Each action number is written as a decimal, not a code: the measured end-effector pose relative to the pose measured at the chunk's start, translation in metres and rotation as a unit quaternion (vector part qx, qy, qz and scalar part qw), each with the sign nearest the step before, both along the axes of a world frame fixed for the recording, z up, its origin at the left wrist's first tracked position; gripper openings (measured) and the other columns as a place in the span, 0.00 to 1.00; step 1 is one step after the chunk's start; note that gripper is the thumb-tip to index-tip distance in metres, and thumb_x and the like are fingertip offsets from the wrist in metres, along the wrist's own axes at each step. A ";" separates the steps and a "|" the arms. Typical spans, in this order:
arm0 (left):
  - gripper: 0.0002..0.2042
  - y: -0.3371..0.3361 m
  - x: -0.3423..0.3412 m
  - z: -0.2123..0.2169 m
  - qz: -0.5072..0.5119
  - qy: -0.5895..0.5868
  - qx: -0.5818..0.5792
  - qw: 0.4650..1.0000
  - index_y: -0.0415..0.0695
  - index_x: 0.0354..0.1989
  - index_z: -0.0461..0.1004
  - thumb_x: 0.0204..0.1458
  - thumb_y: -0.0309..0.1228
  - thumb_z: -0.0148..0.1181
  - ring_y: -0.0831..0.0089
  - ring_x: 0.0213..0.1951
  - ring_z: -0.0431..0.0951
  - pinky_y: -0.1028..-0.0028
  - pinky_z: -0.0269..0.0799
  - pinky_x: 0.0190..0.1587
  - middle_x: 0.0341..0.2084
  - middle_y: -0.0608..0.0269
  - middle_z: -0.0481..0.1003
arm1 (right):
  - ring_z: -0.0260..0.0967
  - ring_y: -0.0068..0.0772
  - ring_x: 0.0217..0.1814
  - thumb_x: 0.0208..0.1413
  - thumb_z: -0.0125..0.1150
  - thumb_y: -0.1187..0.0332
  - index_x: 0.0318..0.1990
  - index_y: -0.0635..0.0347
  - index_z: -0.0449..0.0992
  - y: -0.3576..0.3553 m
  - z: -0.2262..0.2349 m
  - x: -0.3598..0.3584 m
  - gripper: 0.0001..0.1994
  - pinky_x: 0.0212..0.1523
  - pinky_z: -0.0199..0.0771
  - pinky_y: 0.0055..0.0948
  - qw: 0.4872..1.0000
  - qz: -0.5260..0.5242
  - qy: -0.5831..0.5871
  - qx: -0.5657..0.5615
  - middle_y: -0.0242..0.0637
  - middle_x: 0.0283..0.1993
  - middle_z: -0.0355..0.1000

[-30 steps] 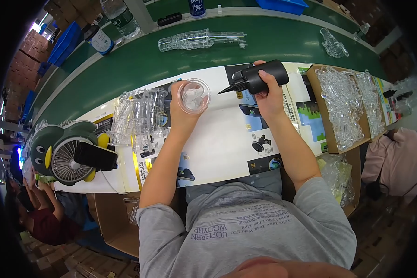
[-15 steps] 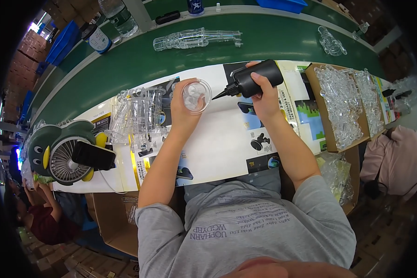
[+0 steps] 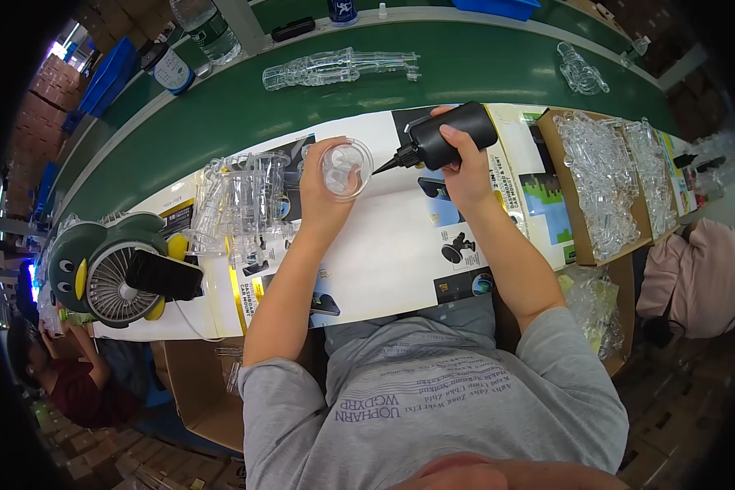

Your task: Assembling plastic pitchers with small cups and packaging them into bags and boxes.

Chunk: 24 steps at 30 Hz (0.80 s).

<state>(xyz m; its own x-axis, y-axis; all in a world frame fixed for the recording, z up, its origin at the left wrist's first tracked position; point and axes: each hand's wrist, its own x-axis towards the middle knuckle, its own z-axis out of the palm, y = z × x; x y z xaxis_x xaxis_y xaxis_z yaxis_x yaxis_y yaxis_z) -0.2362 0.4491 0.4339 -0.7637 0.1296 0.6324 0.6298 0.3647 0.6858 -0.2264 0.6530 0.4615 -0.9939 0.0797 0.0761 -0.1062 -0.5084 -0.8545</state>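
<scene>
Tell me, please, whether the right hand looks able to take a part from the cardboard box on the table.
Probably not as things stand: the right hand holds the black bottle. Otherwise the way looks free: the cardboard box is open-topped and its clear plastic parts lie uncovered.

Clear round plastic piece (image 3: 337, 169): circular rim facing up, translucent shapes inside. Matte black bottle (image 3: 459, 137): right of clear piece, tilted, tapered nozzle (image 3: 390, 165) pointing left, tip at piece's rim, contact unclear.

Bottle (image 3: 429, 144): matt plastic. Round piece (image 3: 340, 160): clear glossy plastic. Shirt (image 3: 457, 388): matt cloth. Green worktop (image 3: 482, 75): smooth, glossy.
</scene>
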 end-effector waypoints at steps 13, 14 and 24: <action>0.20 0.000 0.000 0.000 -0.001 0.008 -0.011 1.000 0.40 0.44 0.66 0.39 0.19 0.59 0.63 0.42 0.70 0.72 0.64 0.46 0.38 0.57 0.69 | 0.67 0.22 0.35 0.45 0.55 0.65 0.42 0.58 0.69 0.001 0.000 -0.001 0.15 0.35 0.68 0.20 1.000 -0.013 -0.005 -0.003 0.35 0.36 0.67; 0.20 0.001 0.000 0.001 -0.001 0.008 -0.011 1.000 0.40 0.44 0.66 0.39 0.19 0.59 0.63 0.42 0.70 0.72 0.64 0.46 0.38 0.57 0.69 | 0.67 0.22 0.35 0.45 0.55 0.65 0.42 0.58 0.70 0.001 -0.001 -0.002 0.15 0.35 0.68 0.20 1.000 -0.014 -0.007 0.000 0.35 0.36 0.67; 0.19 0.003 0.002 0.004 -0.003 0.007 -0.006 1.000 0.40 0.43 0.66 0.39 0.18 0.59 0.63 0.42 0.71 0.71 0.65 0.47 0.39 0.57 0.69 | 0.67 0.22 0.35 0.46 0.55 0.65 0.42 0.58 0.70 0.002 0.001 -0.001 0.15 0.35 0.68 0.19 1.000 -0.015 -0.007 -0.007 0.34 0.36 0.68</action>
